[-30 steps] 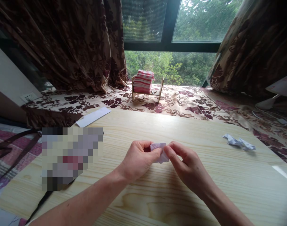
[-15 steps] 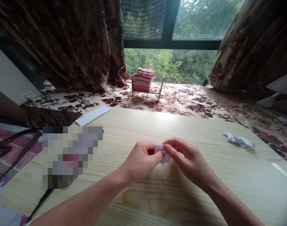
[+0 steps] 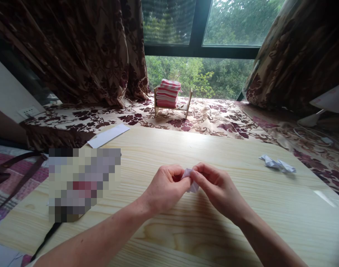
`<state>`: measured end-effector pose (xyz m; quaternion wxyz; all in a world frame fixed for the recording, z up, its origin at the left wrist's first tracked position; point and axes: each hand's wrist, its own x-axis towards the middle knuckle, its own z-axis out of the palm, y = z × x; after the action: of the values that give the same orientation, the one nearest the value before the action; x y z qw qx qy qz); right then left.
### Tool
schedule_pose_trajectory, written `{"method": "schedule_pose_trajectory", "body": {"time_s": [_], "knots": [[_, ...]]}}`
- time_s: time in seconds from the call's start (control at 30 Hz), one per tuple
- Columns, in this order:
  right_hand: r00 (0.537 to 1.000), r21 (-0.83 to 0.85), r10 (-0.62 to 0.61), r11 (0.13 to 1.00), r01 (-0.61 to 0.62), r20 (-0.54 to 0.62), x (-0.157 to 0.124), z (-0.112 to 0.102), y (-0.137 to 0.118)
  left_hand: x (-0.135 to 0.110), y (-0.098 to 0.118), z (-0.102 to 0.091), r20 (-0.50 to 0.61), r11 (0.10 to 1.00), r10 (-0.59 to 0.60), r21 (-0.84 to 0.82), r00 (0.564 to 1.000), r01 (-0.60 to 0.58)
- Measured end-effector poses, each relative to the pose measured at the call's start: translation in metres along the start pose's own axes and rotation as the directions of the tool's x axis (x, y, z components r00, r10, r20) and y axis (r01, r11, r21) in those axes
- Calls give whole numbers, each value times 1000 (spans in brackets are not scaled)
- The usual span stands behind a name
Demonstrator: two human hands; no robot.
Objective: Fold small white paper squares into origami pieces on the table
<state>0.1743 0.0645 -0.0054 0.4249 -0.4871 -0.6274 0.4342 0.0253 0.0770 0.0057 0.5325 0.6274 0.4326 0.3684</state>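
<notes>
Between my two hands, above the middle of the wooden table (image 3: 147, 155), is a small piece of folded white paper (image 3: 193, 186). My left hand (image 3: 169, 185) pinches its left side with thumb and fingers. On the other side, my right hand (image 3: 213, 183) is closed on it, thumb and fingertips near the paper's top. Fingers cover much of the paper, so its full shape is hidden. To the right on the tabletop lie folded white paper pieces (image 3: 277, 164) with pointed corners.
A flat white paper strip (image 3: 108, 136) rests at the table's far left edge. Nearer sits a blurred-out object (image 3: 84, 185) with a black strap. Beyond the table, a small wooden rack (image 3: 189, 104) holds folded pink-and-white cloths (image 3: 168, 93). A white lamp (image 3: 329, 98) stands at far right.
My fingertips have come slightly closer together on the folded paper, and its visible top looks more pointed. The whole view has shifted a little; the other things stay in place.
</notes>
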Motion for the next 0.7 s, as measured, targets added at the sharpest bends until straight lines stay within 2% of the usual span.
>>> {"method": "schedule_pose_trajectory", "body": {"time_s": [0.2, 0.47, 0.57, 0.7], "knots": [[997, -23, 13, 1000, -15, -71, -4, 13, 2, 0, -2, 0, -24, 998, 9, 66, 1000, -7], [989, 26, 81, 997, -78, -124, 5, 15, 5, 4, -2, -2, -60, 1000, -7, 10, 998, 7], [984, -13, 51, 998, -54, -170, 4, 10, 7, 5, -1, -4, -124, 998, -32, -49, 992, 26], [987, -49, -13, 999, 6, -162, 1, 6, 3, 5, 0, -5, -161, 991, -53, -132, 986, 32]]}}
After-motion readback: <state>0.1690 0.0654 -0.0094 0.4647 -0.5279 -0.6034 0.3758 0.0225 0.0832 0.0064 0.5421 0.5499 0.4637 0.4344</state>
